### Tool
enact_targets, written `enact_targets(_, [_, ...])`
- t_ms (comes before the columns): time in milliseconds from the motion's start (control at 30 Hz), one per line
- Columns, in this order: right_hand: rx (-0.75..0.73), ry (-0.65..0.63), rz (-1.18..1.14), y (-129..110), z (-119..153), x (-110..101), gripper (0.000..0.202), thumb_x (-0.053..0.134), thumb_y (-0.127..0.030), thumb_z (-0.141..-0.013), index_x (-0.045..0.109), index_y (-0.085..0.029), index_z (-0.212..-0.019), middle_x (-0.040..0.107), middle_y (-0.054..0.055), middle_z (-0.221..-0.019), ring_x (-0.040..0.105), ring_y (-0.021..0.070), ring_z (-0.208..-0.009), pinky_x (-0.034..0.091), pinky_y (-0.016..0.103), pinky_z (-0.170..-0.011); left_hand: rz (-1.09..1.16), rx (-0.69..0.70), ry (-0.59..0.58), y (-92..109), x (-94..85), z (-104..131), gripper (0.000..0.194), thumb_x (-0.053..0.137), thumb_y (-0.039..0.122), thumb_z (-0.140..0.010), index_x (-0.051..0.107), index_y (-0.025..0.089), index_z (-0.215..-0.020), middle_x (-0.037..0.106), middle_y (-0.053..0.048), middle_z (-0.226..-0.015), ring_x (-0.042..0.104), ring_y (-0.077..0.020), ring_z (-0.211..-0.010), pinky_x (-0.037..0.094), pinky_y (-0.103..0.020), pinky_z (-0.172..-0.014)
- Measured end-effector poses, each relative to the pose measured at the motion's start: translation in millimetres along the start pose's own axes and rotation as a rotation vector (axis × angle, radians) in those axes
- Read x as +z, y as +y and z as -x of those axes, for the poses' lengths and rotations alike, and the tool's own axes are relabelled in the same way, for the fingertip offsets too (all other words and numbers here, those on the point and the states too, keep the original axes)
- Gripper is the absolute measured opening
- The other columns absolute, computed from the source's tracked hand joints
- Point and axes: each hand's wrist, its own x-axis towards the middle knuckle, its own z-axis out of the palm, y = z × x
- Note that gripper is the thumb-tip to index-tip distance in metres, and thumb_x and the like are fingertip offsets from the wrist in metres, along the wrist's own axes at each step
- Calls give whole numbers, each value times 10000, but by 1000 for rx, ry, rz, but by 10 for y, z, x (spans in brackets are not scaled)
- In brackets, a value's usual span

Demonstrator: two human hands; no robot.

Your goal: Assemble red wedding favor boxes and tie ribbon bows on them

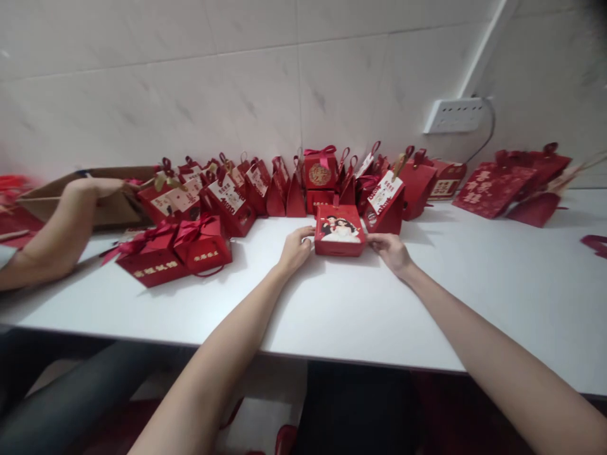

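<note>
Head view, red box [339, 248], squarish, couple print [340, 229] on top

The left hand [296, 248] and right hand [391, 252] are touching opposite sides of a flat red cardboard box [339, 231]; ribbon-tied red cardboard boxes [154, 258] are sitting left of it.

A white surface [521, 284] stands by a pale tiled wall [251, 95]. A white power strip [454, 115] is on the wall, with a gray cord [492, 126] at its right side. Pointy red gift boxes [232, 208] with ribbon loops stand in a row near the wall. Among them, a square red box [320, 175] with a gold circle and a bow sits on another red box [320, 200]. On the left, two boxes with bows [162, 256] sit side by side. Behind them is a brown cardboard box [116, 212], with another person's arm [71, 224] in front of it.
</note>
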Motion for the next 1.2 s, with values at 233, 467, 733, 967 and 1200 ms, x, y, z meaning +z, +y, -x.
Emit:
enact_targets(233, [10,22,194,47,24,28,380,663,-562,-619,599,-196,-699,643,13,-721,593,189,-756,488,333,-764,73,-76,-80,-21,19,24,223,466,321,-803,595,155,-729,658,-40,-748,612,-187,-754,465,-295,-752])
enact_targets(467, [13,-43,-1,-98,109,58,293,721,-384,-547,562,-221,-731,600,4,-753,573,165,-704,498,273,-592,114,56,-47,94,19,78,204,503,358,-789,458,188,-686,596,-49,-824,569,-171,-793,459,-274,-728])
enact_targets(733, [119,67,-48,-83,90,192,305,726,-418,-522,588,-199,-683,602,22,-726,577,176,-693,508,298,-602,166,-9,-147,7,-12,18,135,521,274,-745,448,179,-683,627,-101,-963,584,-230,-923,460,-359,-837])
enact_targets(967, [-301,-28,22,-223,214,205,195,638,-298,-629,485,-212,-712,586,27,-900,573,194,-890,469,314,-800,229,256,42,129,74,110,560,650,339,-698,374,199,-1165,349,-159,-1385,506,-261,-1155,439,-368,-944])
enact_targets(1200, [-201,-96,101,-99,197,249,239,582,-305,-688,559,-188,-895,565,65,-1040,567,211,-962,462,345,-855,39,15,-258,80,97,108,619,645,417,-719,351,153,-1195,549,-147,-1226,546,-281,-1134,443,-406,-954])
